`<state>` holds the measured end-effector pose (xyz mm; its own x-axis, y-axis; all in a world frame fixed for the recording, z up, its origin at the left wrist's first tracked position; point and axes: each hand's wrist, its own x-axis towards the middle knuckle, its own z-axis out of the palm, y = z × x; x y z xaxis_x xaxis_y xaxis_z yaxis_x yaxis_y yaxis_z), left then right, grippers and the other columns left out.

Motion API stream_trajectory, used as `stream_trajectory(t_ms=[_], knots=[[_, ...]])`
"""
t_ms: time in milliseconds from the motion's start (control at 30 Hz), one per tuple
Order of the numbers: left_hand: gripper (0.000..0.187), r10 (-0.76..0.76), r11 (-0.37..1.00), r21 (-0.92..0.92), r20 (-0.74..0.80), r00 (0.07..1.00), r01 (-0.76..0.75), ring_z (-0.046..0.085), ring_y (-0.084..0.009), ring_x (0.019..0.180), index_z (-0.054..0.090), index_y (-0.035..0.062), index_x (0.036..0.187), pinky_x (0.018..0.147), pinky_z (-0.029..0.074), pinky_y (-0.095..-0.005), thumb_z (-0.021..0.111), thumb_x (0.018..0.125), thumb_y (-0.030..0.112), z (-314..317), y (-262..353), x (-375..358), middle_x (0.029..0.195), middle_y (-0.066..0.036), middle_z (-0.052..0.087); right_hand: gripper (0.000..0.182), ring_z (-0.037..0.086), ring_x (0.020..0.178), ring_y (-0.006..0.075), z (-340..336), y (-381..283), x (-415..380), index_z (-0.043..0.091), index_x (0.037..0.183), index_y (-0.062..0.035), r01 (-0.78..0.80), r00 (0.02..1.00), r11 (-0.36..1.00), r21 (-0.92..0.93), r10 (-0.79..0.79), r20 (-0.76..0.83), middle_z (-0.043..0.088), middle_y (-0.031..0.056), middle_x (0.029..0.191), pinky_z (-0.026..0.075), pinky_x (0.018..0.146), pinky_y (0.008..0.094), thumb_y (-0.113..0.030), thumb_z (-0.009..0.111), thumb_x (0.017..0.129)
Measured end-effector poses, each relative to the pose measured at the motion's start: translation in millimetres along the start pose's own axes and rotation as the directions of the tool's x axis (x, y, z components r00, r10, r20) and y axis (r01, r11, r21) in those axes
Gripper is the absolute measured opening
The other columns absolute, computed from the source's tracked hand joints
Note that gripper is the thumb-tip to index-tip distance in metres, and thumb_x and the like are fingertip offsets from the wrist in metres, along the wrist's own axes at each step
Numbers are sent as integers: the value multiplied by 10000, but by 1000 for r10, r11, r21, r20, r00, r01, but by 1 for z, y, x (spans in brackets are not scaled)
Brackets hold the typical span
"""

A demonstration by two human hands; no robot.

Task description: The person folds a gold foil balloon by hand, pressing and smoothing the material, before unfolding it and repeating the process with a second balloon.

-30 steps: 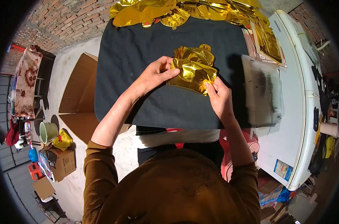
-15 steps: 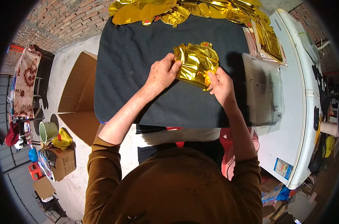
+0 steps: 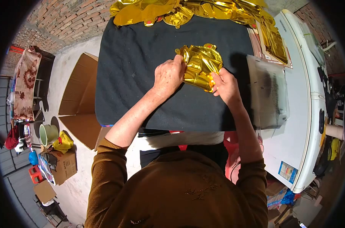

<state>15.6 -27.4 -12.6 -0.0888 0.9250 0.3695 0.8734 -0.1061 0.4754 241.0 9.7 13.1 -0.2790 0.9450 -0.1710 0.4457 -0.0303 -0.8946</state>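
Observation:
A crinkled gold foil sheet [image 3: 199, 65], partly folded, is held between my two hands above the dark cloth [image 3: 142, 49] that covers the table. My left hand [image 3: 170, 74] pinches its left edge, thumb and fingers closed on the foil. At the lower right corner, my right hand [image 3: 225, 84] grips the foil between thumb and bent fingers. Small round tabs with a red spot show along the top edge of the foil.
More gold foil pieces [image 3: 149, 13] lie along the table's far edge. Clear plastic bags [image 3: 269, 93] are at the right, beside a white appliance [image 3: 298, 114]. An open cardboard box [image 3: 79, 87] stands left of the table. A person in red [image 3: 12, 137] is far left.
My left hand has shifted slightly right and turned, with its fingers closer in over the foil. The foil's left part has changed shape. My right hand has hardly moved.

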Motion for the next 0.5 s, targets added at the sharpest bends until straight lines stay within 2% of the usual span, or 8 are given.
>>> stream_trajectory(t_ms=[133, 233, 267, 300, 333, 433, 467, 500], knots=[[227, -19, 1000, -10, 53, 998, 19, 736, -340, 759, 571, 20, 1054, 706, 574, -459, 662, 1034, 227, -6, -2, 1, 816, -170, 713, 220, 669, 582, 130, 1, 0, -4, 593, 957, 28, 58, 998, 998, 35, -57, -15, 699, 107, 760, 541, 517, 311, -158, 625, 1069], [261, -148, 871, -430, 234, 961, 239, 725, -229, 814, 595, 15, 1135, 776, 572, -373, 647, 1059, 259, -39, -2, 0, 876, -131, 725, 203, 676, 596, 196, 1, 3, -15, 584, 950, 25, 250, 965, 968, -18, -250, -79, 694, 121, 754, 542, 564, 348, -138, 627, 1064], [328, -147, 763, -561, 336, 930, 323, 676, -168, 1031, 595, 22, 1280, 947, 524, -322, 627, 1081, 281, -50, -3, -7, 1081, -100, 721, 196, 682, 614, 224, 4, -1, -28, 582, 944, 21, 336, 930, 937, -93, -346, -121, 694, 125, 758, 543, 582, 360, -130, 632, 1059], [397, -77, 732, -627, 314, 946, 268, 652, -181, 1108, 581, 20, 1320, 1004, 495, -334, 626, 1075, 329, -61, -4, -17, 1159, -102, 699, 190, 687, 631, 251, 4, -4, -41, 580, 938, 18, 414, 885, 894, -170, -439, -153, 694, 129, 761, 545, 599, 371, -122, 637, 1053], [465, -9, 694, -687, 288, 958, 213, 627, -194, 1184, 567, 19, 1360, 1060, 467, -346, 624, 1070, 378, -72, -4, -29, 1237, -104, 677, 76, 715, 847, 325, -1, -8, -56, 636, 996, -3, 431, 881, 847, -312, -470, -60, 720, 152, 899, 571, 731, 401, -39, 690, 955], [787, 122, 608, -765, 353, 928, 211, 481, -244, 1434, 489, 6, 1505, 1230, 322, -397, 596, 1012, 610, -106, -12, -65, 1502, -144, 544, 258, 677, 1102, 339, 1, -4, -81, 686, 1091, -27, 711, 625, 535, -456, -778, 62, 718, 152, 1105, 547, 920, 435, 9, 713, 837], [945, 94, 612, -752, 376, 922, 244, 423, -275, 1505, 466, 0, 1544, 1264, 276, -419, 572, 951, 728, -111, -15, -80, 1578, -164, 493, 431, 599, 1264, 360, 1, 1, -92, 700, 1207, -47, 738, 625, 512, -440, -764, 159, 671, 148, 1277, 486, 1053, 464, 5, 711, 779], [938, 108, 631, -749, 347, 932, 205, 374, -298, 1549, 462, 3, 1556, 1282, 245, -440, 592, 951, 707, -117, -20, -92, 1615, -178, 465, 434, 582, 1298, 374, 6, 11, -100, 691, 1229, -53, 738, 613, 467, -487, -765, 195, 643, 144, 1337, 462, 1083, 486, 16, 686, 801]])
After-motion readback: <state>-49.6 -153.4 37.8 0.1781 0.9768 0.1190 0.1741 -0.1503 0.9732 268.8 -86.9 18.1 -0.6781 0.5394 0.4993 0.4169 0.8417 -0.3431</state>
